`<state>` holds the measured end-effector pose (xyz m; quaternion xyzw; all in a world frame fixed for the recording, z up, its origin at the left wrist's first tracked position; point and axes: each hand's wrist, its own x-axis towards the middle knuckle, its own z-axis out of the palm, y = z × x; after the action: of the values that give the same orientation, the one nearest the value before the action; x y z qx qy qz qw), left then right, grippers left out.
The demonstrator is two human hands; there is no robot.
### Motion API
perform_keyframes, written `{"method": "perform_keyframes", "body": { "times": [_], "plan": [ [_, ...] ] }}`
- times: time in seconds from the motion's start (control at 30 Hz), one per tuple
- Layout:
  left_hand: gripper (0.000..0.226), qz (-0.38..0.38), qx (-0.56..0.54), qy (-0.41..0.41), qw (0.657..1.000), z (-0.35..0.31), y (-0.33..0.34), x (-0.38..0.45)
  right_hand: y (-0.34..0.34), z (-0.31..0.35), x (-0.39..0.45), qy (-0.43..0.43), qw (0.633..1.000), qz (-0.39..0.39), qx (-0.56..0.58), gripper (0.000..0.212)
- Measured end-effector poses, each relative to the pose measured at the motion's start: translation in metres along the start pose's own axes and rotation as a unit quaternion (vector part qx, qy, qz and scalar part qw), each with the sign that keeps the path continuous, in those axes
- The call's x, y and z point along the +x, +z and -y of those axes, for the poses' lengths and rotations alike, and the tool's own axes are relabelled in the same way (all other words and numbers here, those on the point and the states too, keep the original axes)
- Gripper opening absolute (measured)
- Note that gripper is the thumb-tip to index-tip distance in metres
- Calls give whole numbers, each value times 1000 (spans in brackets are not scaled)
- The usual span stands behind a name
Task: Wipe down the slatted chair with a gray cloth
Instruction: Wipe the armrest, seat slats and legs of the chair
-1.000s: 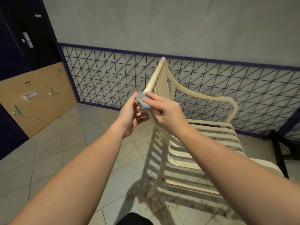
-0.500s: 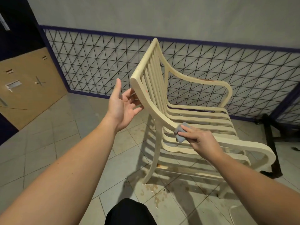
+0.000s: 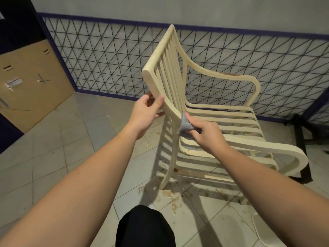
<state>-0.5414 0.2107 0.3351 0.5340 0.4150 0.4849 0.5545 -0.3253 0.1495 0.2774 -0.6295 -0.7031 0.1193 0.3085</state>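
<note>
Since the earlier frame my left hand [image 3: 145, 114] has closed its fingers onto the chair [image 3: 178, 97] back's near edge. Just right, my right hand [image 3: 207, 135] pinches the gray cloth [image 3: 185, 124], pressed against the back's lower corner above the tiled floor [image 3: 71, 139].

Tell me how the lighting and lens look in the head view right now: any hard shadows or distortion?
Head view: light from above throws striped slat shadows from the chair onto the floor tiles; wide-angle bowing curves the mesh fence; left hand, right hand and gray cloth look sharp, no glare.
</note>
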Motion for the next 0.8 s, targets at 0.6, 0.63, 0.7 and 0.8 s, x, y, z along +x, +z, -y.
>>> {"method": "perform_keyframes", "body": {
  "times": [0.6, 0.63, 0.7, 0.8],
  "plan": [
    [21, 72, -2, -47, 996, 47, 19, -2, 69, 29, -43, 227, 941, -177, 177, 29],
    [22, 71, -1, -47, 996, 47, 19, -2, 77, 41, -32, 250, 925, -192, 213, 25],
    [23, 69, 0, -44, 997, 47, 19, -1, 95, 56, -21, 283, 891, -225, 275, 23],
    [24, 71, 5, -40, 997, 51, 16, 4, 120, 48, -30, 326, 869, -214, 303, 33]
  ]
}}
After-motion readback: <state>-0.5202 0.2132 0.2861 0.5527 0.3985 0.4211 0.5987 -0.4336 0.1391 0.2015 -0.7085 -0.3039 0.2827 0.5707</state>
